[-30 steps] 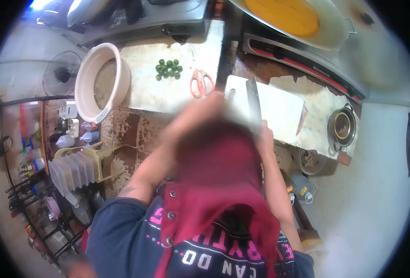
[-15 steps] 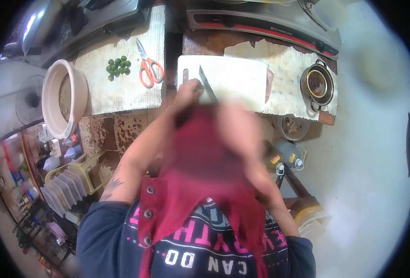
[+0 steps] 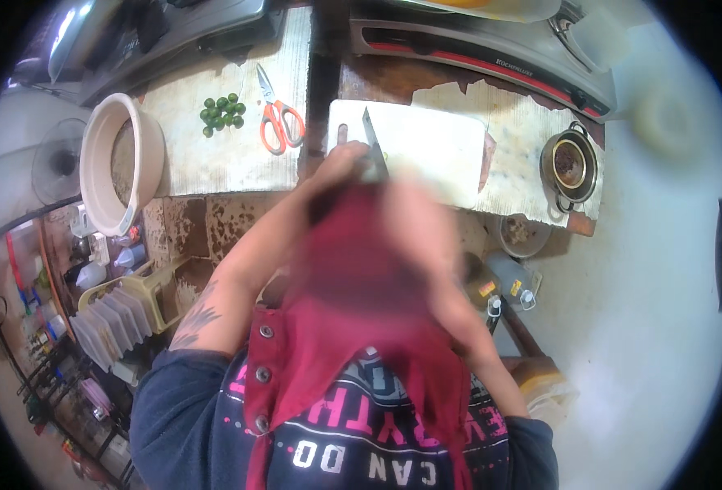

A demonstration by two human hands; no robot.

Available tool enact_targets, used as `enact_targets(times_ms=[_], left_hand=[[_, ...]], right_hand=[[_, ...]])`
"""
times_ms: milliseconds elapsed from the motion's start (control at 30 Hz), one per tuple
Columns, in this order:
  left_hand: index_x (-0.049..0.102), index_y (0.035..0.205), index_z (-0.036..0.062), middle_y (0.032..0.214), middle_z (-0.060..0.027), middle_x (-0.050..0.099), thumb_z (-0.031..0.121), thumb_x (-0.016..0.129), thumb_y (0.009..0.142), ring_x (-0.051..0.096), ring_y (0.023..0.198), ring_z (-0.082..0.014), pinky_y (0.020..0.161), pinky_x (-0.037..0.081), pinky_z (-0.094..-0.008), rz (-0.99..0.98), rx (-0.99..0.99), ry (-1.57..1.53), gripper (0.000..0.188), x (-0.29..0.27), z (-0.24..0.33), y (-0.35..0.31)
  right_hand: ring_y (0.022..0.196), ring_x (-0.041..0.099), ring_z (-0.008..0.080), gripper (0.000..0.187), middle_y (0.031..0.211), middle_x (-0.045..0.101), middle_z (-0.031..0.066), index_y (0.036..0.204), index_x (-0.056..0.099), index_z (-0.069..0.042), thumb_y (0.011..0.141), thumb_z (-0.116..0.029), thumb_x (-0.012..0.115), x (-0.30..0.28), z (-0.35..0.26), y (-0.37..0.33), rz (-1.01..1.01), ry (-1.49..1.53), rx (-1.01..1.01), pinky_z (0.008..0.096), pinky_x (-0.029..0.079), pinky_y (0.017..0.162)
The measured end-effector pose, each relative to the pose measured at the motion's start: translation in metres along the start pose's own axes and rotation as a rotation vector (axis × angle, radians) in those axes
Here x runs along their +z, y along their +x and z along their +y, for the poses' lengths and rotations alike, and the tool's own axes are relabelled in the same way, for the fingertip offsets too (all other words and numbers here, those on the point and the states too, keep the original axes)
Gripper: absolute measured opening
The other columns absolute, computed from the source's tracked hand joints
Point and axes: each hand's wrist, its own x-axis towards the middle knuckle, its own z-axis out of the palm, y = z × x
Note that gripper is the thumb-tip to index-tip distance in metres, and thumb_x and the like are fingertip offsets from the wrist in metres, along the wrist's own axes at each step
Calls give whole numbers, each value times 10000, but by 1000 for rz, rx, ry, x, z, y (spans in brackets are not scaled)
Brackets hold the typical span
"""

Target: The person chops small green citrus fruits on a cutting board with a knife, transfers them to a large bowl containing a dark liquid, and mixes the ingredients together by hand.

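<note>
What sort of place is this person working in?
Probably a kitchen, though I cannot tell whether home or business: a knife over a white cutting board, small green fruits, and what looks like a stove suggest it.

Your narrow knife points away from you over the white cutting board (slotted at left), which crosses the desk.
</note>
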Motion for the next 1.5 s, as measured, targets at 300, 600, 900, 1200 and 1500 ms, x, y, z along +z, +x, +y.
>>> enact_targets(times_ms=[300,600,900,1200,1500], left_hand=[[551,919,-5,909,-194,579,58,646,755,572,902,-360,819,456,-409,-69,55,39,200,-7,-2,-3],[537,895,57,796,-62,574,96,536,895,538,620,-114,469,431,-215,593,-742,-1596,39,-120,0,-17],[611,1098,36,848,-131,592,146,597,857,603,769,-238,667,485,-345,750,-674,349,265,-196,-61,-75],[601,1033,48,998,-126,583,152,595,851,563,915,-328,772,455,-411,511,-605,588,209,-196,-70,-77],[575,1060,11,1026,-187,578,106,581,858,557,927,-366,784,449,-439,579,-626,415,224,-185,-85,-79]], right_hand=[[789,609,464,135,800,617,299,955,436,21,878,-89,433,38,5,50,127,30,5,547,468,714],[735,579,495,188,746,597,307,937,431,21,920,-165,451,48,13,54,239,81,0,567,442,668],[735,574,500,187,740,592,312,924,431,25,922,-161,449,47,5,53,241,47,3,567,436,654],[720,567,506,179,724,587,310,919,424,24,913,-152,459,50,5,52,268,38,-10,568,434,653],[717,567,505,174,720,584,310,926,423,28,908,-140,465,49,7,51,273,57,-45,567,436,646]])
